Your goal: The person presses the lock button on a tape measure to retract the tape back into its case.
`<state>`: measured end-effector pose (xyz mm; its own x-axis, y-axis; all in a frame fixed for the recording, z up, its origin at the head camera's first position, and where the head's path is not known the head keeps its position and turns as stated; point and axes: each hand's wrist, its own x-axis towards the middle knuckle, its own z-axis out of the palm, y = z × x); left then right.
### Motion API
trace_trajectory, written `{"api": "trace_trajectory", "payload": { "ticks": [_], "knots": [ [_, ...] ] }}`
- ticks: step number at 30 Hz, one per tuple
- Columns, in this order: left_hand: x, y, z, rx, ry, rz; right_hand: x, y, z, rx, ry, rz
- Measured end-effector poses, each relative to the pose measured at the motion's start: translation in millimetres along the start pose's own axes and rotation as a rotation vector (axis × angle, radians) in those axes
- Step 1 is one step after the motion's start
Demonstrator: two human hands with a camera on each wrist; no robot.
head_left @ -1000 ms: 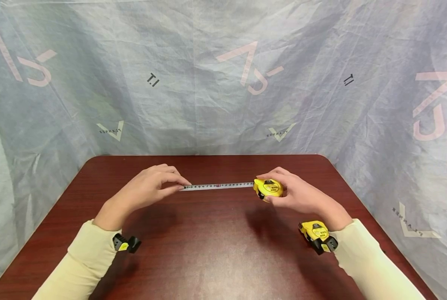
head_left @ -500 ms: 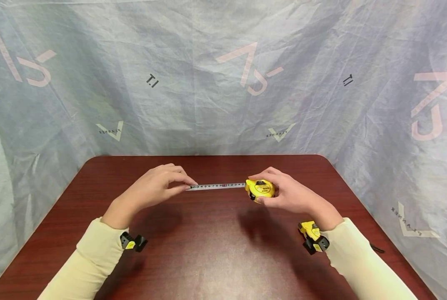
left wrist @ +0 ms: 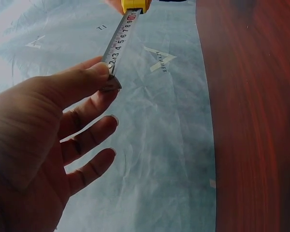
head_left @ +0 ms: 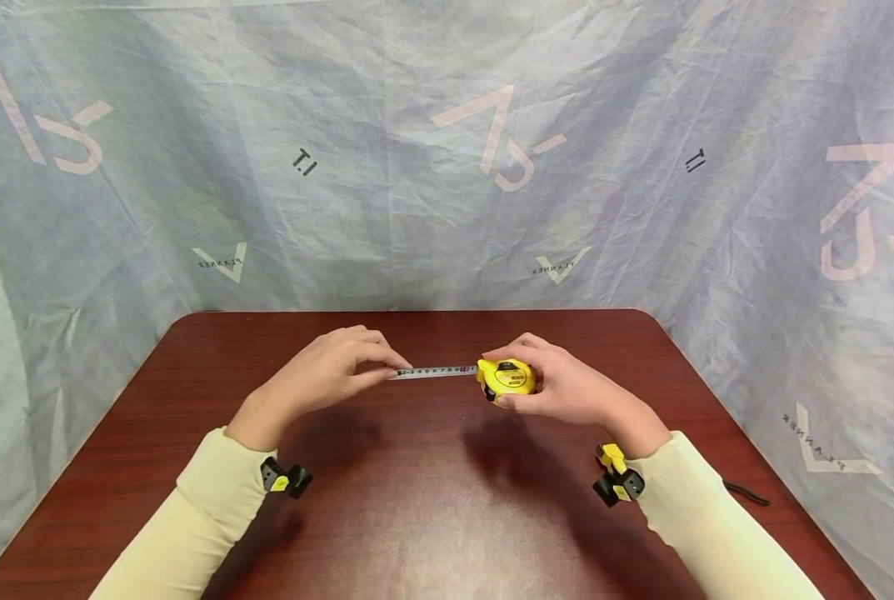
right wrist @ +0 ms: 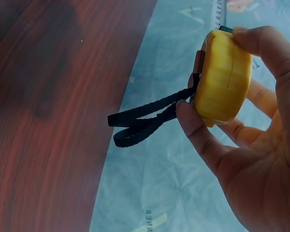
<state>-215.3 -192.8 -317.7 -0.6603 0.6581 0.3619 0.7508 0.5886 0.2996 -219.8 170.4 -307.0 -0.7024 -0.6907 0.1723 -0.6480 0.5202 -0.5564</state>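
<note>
A yellow tape measure (head_left: pixel 508 378) is held above the table by my right hand (head_left: pixel 566 385), fingers and thumb around its case. Its silvery blade (head_left: pixel 439 372) runs out to the left, showing numbers to a little past the red ten mark. At the blade's end, my left hand (head_left: pixel 327 372) pinches the metal hook (left wrist: pixel 111 84) between thumb and index finger. The other left fingers are loosely spread in the left wrist view. A black wrist strap (right wrist: pixel 150 116) hangs off the case in the right wrist view, where the thumb lies near the blade's mouth.
A second yellow tape measure (head_left: pixel 609 456) lies on the dark red wooden table (head_left: pixel 432 508), mostly hidden behind the right wrist camera. Its black cord (head_left: pixel 746 493) shows past the right sleeve. A grey printed cloth (head_left: pixel 387 167) hangs around the table's back and sides.
My hands have come closer together, the left moving right and the right moving left. The exposed blade has grown shorter, drawn back into the case.
</note>
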Motion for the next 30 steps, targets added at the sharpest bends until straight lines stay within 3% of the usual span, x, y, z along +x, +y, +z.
{"api": "trace_trajectory", "payload": {
  "ticks": [30],
  "knots": [
    [32.3,13.4,19.9,-0.025,-0.011,0.039,16.2,-14,13,0.02,0.004,-0.023]
  ]
}}
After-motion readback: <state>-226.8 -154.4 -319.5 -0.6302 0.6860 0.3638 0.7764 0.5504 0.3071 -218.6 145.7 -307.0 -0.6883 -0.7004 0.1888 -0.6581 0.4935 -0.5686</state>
